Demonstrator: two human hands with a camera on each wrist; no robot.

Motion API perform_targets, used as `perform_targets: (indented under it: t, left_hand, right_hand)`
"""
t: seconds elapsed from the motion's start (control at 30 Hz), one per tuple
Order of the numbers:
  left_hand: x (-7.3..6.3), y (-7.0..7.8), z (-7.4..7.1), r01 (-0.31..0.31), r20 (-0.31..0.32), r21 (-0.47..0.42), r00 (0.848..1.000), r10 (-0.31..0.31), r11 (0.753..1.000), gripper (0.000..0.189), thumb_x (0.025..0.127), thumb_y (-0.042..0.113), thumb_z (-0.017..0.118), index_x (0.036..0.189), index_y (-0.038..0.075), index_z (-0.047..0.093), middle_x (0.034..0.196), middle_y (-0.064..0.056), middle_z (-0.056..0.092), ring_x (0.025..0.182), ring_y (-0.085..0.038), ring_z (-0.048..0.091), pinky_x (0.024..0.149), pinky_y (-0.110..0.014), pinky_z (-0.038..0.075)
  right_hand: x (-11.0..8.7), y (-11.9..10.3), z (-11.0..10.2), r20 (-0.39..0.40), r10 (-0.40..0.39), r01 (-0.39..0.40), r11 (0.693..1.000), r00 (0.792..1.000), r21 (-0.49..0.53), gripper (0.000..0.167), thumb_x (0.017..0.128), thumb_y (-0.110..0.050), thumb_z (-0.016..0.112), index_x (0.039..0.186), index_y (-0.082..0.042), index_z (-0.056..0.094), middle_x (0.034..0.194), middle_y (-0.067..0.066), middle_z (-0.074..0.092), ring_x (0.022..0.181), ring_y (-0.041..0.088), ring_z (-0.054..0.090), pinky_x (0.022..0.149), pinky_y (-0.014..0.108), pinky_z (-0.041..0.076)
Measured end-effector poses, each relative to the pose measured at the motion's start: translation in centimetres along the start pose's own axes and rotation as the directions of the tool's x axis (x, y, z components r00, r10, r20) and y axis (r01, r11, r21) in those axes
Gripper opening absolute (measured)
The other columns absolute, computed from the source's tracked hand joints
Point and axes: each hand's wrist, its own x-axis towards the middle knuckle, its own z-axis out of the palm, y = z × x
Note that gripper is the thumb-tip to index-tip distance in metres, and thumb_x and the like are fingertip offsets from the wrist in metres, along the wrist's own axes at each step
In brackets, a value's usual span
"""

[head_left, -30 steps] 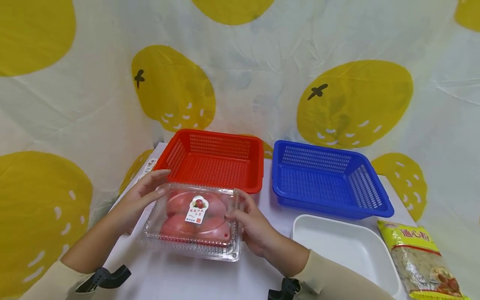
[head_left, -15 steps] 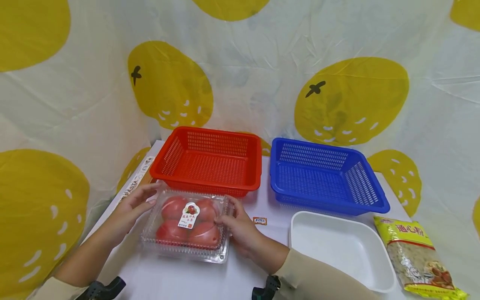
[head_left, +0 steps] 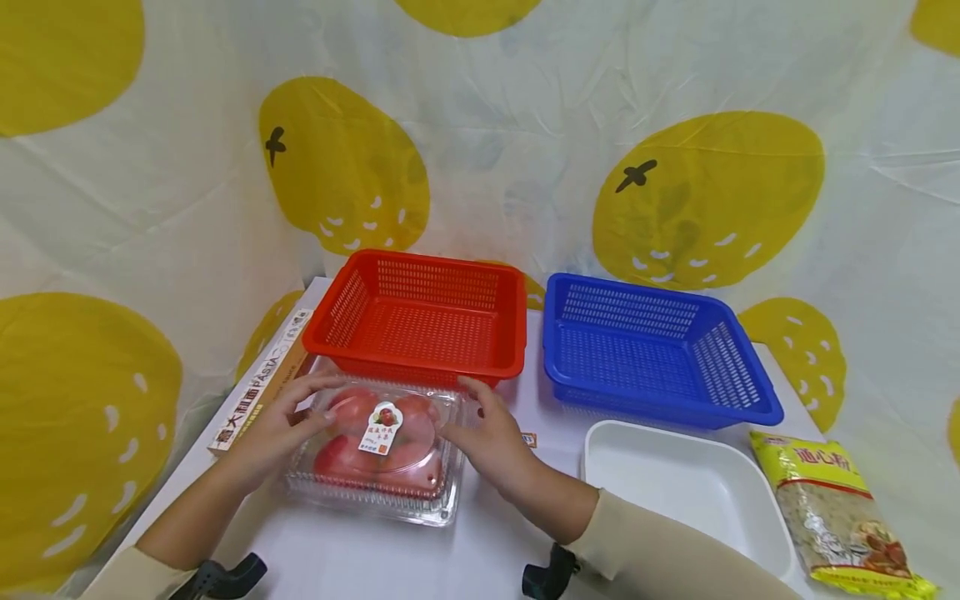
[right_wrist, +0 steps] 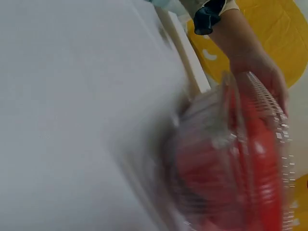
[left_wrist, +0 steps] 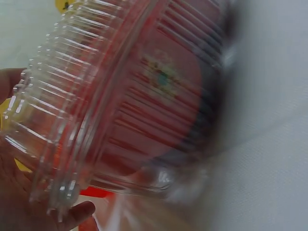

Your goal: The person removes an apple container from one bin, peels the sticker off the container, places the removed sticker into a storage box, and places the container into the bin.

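A clear plastic clamshell box [head_left: 378, 471] of several round red fruits, which look like tomatoes, sits on the white table in front of the red basket. A white label [head_left: 380, 429] with a fruit picture is on its lid. My left hand [head_left: 273, 429] lies at the box's left side, thumb over the lid, fingers spread along the far corner. At the right edge my right hand [head_left: 495, 437] has thumb and index finger spread apart. Close up, the box's ribbed wall [left_wrist: 149, 96] fills the left wrist view. The right wrist view blurs the box [right_wrist: 216, 163]; whether the right fingertips touch it, I cannot tell.
Behind the box stands a red basket [head_left: 427, 367], with a blue basket [head_left: 660, 408] to its right. A white tray [head_left: 675, 437] and a yellow-topped pasta bag [head_left: 840, 508] lie at the right. Along the left edge is a pasta box [head_left: 262, 379]. A small orange packet [head_left: 529, 439] lies near the right hand.
The clamshell box has come left, away from the red basket, and settled on the table. My right hand's fingers have spread from its edge. The pasta box and small packet have come into sight.
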Motion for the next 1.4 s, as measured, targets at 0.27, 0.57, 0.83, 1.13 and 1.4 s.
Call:
perform_targets:
  t: [0.27,0.57,0.83,1.13,1.4]
  left_hand:
    - [0.4,-0.2,0.2,0.043,-0.015,0.166,0.999,-0.041,0.985,0.068,0.090,0.046,0.084,0.149,0.029,0.058,0.177,-0.012,0.022,0.160,-0.047,0.017,0.103,-0.070,0.050]
    - [0.0,-0.6,-0.1,0.104,0.013,0.199,0.994,-0.109,0.974,0.069,0.092,0.046,0.082,0.153,0.030,0.055,0.177,-0.013,0.019,0.160,-0.050,0.012,0.107,-0.087,0.029]
    - [0.2,-0.9,0.3,0.115,0.021,0.172,0.992,-0.121,0.978,0.067,0.092,0.044,0.083,0.152,0.031,0.055,0.175,-0.013,0.022,0.159,-0.048,0.014,0.111,-0.084,0.028]
    - [0.3,-0.9,0.7,0.072,0.011,0.189,0.997,-0.076,0.979,0.062,0.093,0.041,0.083,0.148,0.030,0.058,0.176,-0.013,0.022,0.159,-0.048,0.014,0.112,-0.085,0.023]
    - [0.2,-0.7,0.6,0.082,0.007,0.189,0.996,-0.085,0.979,0.062,0.093,0.042,0.083,0.148,0.030,0.057,0.175,-0.014,0.022,0.159,-0.049,0.014,0.113,-0.085,0.023]
  right_hand:
    - [2.1,-3.5,-1.2,0.292,-0.235,0.327,0.888,0.927,-0.324,0.049,0.096,-0.031,0.082,0.143,-0.025,0.069,0.139,-0.001,0.065,0.131,0.021,0.056,0.102,0.045,0.056]
    - [5.9,-5.2,1.6,0.571,-0.201,0.548,0.642,0.796,-0.537,0.062,0.090,-0.048,0.083,0.148,-0.031,0.067,0.134,-0.004,0.064,0.117,0.012,0.056,0.084,0.022,0.055]
    - [7.6,-4.4,2.3,0.578,-0.263,0.604,0.587,0.773,-0.540,0.036,0.094,-0.039,0.084,0.127,-0.026,0.080,0.123,-0.003,0.061,0.104,0.011,0.056,0.084,0.019,0.051]
    - [7.6,-3.8,3.5,0.515,-0.366,0.629,0.521,0.775,-0.577,0.006,0.097,-0.024,0.076,0.102,-0.023,0.079,0.122,-0.004,0.065,0.108,0.015,0.057,0.090,0.023,0.051]
    - [7.8,-3.3,4.0,0.521,-0.402,0.656,0.512,0.753,-0.555,0.008,0.103,-0.020,0.066,0.104,-0.020,0.074,0.142,-0.001,0.061,0.131,0.021,0.052,0.112,0.040,0.043]
